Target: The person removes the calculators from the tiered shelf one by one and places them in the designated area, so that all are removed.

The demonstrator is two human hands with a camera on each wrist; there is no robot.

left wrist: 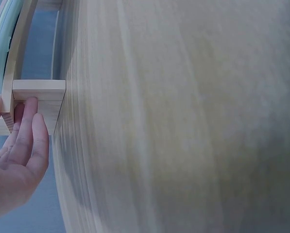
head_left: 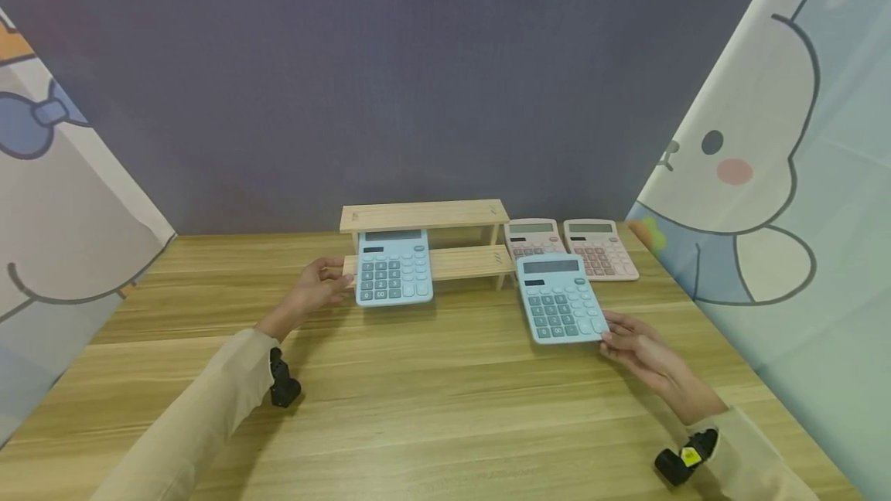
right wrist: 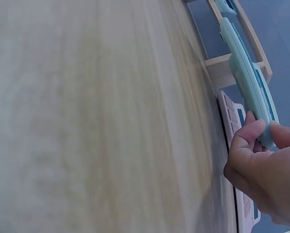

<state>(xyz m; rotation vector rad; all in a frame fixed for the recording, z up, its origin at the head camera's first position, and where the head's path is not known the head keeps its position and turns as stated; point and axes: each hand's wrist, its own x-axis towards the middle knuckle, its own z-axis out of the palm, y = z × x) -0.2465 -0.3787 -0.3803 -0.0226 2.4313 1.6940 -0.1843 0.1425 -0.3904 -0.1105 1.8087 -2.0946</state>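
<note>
At the left end of a two-tier wooden shelf, my left hand grips the lower board, thumb on top and fingers beneath. The left wrist view shows those fingers against the board's underside by the leg. A blue calculator lies on that lower board, its front end jutting past the edge and its top partly under the upper board. My right hand pinches a second blue calculator by its lower right corner. This one is held raised in front of the shelf's right end, display facing up.
Two pink calculators, a left one and a right one, lie on the wooden table right of the shelf. The held calculator overlaps the left one in the head view. A dark wall panel stands behind; printed curtains flank both sides.
</note>
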